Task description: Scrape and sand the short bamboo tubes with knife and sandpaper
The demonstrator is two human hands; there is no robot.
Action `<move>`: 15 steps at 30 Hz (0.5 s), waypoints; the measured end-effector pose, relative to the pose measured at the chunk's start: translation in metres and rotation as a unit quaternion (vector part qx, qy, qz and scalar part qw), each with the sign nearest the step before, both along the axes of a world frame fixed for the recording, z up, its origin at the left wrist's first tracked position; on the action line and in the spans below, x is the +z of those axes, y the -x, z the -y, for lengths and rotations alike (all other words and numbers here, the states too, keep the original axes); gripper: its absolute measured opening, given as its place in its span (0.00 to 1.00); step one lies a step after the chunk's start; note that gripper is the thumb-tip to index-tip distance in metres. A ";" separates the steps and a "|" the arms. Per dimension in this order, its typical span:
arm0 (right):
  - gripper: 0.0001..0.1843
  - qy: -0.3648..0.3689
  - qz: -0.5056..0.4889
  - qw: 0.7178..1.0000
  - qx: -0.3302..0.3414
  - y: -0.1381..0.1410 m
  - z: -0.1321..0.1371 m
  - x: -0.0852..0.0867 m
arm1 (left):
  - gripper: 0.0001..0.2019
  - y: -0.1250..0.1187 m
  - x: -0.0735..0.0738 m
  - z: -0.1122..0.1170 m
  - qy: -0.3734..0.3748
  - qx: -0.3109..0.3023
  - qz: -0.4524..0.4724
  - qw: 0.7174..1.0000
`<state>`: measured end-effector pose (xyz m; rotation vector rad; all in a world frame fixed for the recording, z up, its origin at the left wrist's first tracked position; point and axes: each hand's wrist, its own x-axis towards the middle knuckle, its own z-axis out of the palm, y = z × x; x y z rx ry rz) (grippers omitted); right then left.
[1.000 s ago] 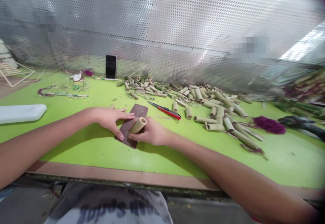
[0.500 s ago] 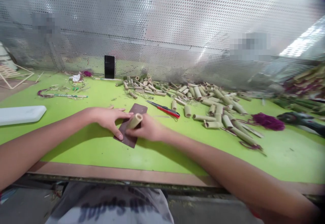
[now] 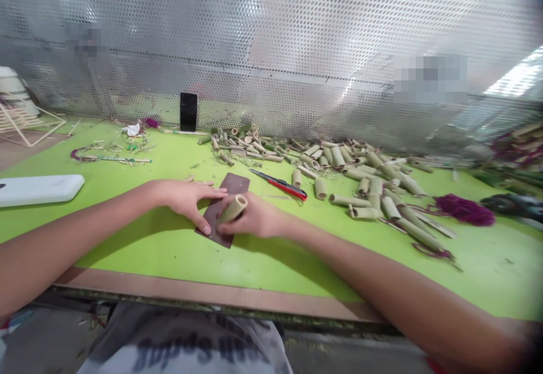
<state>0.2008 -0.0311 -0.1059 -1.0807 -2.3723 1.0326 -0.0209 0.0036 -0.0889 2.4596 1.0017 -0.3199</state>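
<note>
A brown sheet of sandpaper (image 3: 231, 184) lies flat and slanted on the green tabletop. My left hand (image 3: 189, 201) rests at its left side, thumb and fingers spread, touching the sheet. A short hollow bamboo tube (image 3: 232, 210) is gripped by my right hand (image 3: 254, 215), its lower end against the sheet and its open upper end leaning to the right. My right fingers partly hide the tube. Just beyond my right hand lies a red and black utility knife (image 3: 280, 185).
Many cut bamboo pieces (image 3: 375, 190) are heaped at centre and right. Purple string (image 3: 464, 209) lies beyond them. A phone (image 3: 189, 111) stands against the perforated metal screen (image 3: 297, 40). At left lie a white block-like object (image 3: 42, 189) and a stick frame (image 3: 31, 128).
The whole view has shifted slightly, so things sit further right. The bamboo tube leans a little more to the right in my right hand. My left hand stays on the sandpaper.
</note>
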 end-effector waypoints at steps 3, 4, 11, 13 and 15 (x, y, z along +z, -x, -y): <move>0.07 -0.033 0.007 0.994 -0.102 -0.001 -0.002 0.000 | 0.59 0.000 0.000 0.000 -0.006 0.008 -0.007 1.000; 0.07 -0.026 -0.001 0.998 -0.063 -0.001 -0.002 0.000 | 0.58 0.000 0.000 0.000 -0.003 0.005 -0.005 1.000; 0.08 -0.033 0.018 0.996 -0.085 -0.003 -0.001 0.001 | 0.59 0.001 -0.001 -0.001 0.005 0.001 -0.004 1.000; 0.09 -0.013 0.011 1.000 -0.006 -0.004 -0.001 0.001 | 0.59 0.001 0.000 0.000 0.005 0.000 -0.004 1.000; 0.09 -0.009 0.023 1.000 -0.015 -0.006 -0.002 0.002 | 0.59 0.001 0.000 0.000 0.004 0.000 -0.008 1.000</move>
